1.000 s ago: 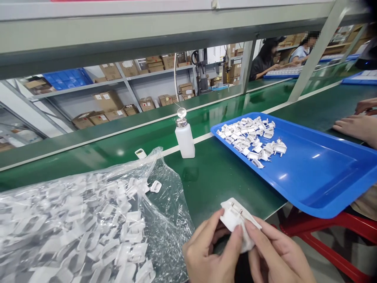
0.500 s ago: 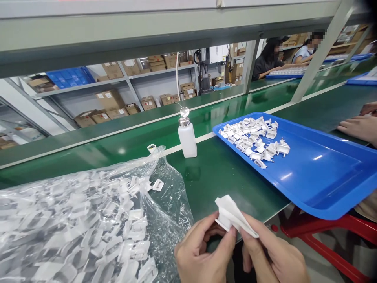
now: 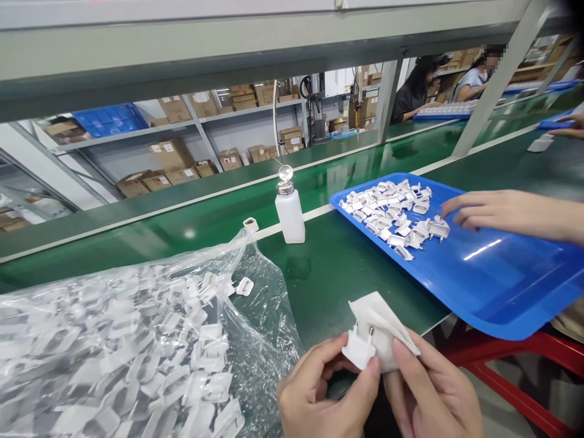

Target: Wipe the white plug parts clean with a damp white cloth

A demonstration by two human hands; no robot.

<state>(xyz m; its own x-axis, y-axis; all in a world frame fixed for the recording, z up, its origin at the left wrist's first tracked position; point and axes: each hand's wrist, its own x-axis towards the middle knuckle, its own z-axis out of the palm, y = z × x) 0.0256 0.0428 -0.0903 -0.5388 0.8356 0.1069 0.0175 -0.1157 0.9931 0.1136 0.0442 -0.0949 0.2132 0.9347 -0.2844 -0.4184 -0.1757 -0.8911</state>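
Glossy white plug shell, soft cloth
Left fingers (image 3: 371,380) pinch the shell (image 3: 359,348), right fingers (image 3: 404,359) the cloth (image 3: 381,313), over a smooth green surface (image 3: 333,274).

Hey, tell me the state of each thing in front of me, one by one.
Plug: in left hand, prongs up.
Cloth: folded, in right hand.
Bottle: upright, round lid raised.
Tray: partly filled.
Bag: lying flat, white parts under its plastic.
Co-worker's hand: over the tray, fingers spread.
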